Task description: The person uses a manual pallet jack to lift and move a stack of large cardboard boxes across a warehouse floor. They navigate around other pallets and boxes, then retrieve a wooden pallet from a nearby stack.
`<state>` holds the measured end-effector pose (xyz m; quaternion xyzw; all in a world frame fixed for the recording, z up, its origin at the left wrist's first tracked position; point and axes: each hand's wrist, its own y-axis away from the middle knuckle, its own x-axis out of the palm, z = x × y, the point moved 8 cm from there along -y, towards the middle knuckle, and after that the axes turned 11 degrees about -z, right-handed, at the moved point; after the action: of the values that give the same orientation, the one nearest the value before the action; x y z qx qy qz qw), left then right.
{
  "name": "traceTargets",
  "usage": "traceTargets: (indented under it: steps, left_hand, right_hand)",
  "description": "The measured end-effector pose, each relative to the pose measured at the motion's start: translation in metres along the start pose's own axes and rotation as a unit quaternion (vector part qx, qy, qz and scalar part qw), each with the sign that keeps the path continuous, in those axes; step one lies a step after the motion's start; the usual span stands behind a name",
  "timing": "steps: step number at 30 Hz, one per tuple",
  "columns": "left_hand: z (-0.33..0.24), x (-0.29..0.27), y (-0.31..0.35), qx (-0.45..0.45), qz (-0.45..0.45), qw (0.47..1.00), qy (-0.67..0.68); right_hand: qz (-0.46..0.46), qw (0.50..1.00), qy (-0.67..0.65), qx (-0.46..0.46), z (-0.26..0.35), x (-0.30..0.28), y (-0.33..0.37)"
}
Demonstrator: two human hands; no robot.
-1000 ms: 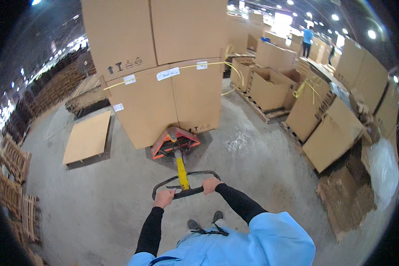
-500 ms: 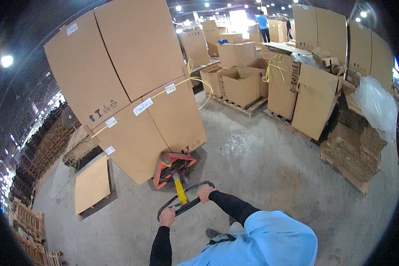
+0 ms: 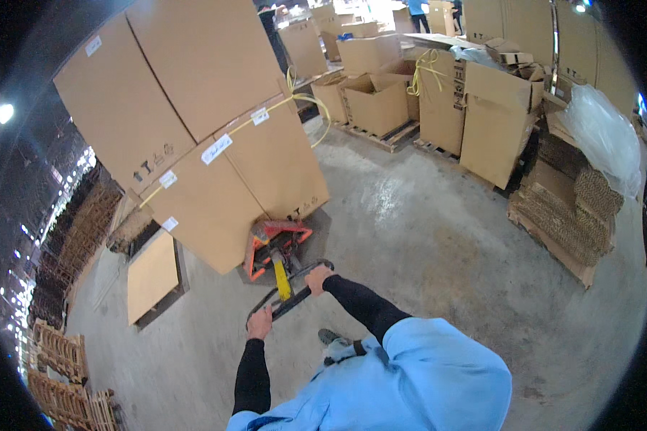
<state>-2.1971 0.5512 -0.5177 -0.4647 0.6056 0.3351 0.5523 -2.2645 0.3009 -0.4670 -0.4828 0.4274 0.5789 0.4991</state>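
Note:
My left hand (image 3: 259, 322) is closed round the near-left end of a black loop handle. At the handle's right end my right hand (image 3: 318, 279) grips the bar, its arm stretched forward. The handle belongs to a pallet jack (image 3: 280, 276) with a yellow shaft and a red-orange base. That base sits against a tall stack of big cardboard boxes; the lower boxes (image 3: 223, 208) carry white labels and yellow strapping, and larger upper boxes (image 3: 201, 65) rest on them. The jack's forks are hidden by the load.
A flat board (image 3: 153, 279) lies left of the stack. Wooden pallets (image 3: 57, 352) stand at the lower left. To the right are open cartons (image 3: 377, 104), a tall carton (image 3: 499, 129), torn cardboard (image 3: 564, 215) and plastic wrap (image 3: 602, 136). A person (image 3: 418, 16) stands far back.
The view has shifted, so the cartons on the right sit higher and further left. Both hands stay on the handle, which appears slightly higher and further left. My feet have changed position.

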Motion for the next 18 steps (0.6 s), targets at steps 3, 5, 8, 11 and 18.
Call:
traceTargets:
  steps: [3,5,8,11,18]
  left_hand:
    - [-0.021,-0.006,0.027,0.024,0.006,0.999,-0.028]
    - [-0.037,-0.003,0.051,0.107,0.035,0.991,-0.074]
    - [-0.026,0.002,0.082,0.026,0.062,0.997,-0.025]
    - [-0.029,0.008,0.119,0.015,0.048,0.998,-0.022]
    - [-0.040,-0.015,0.206,-0.003,0.012,1.000,-0.012]
  right_hand:
    - [-0.012,1.000,-0.002,-0.012,-0.004,0.001,0.031]
    - [-0.023,0.999,-0.018,-0.013,0.000,0.006,0.050]
    - [-0.033,0.999,-0.014,-0.010,0.012,0.014,0.078]
    - [0.032,0.999,0.012,-0.005,0.027,0.031,0.116]
    - [-0.045,0.999,-0.015,-0.004,0.062,0.019,0.200]
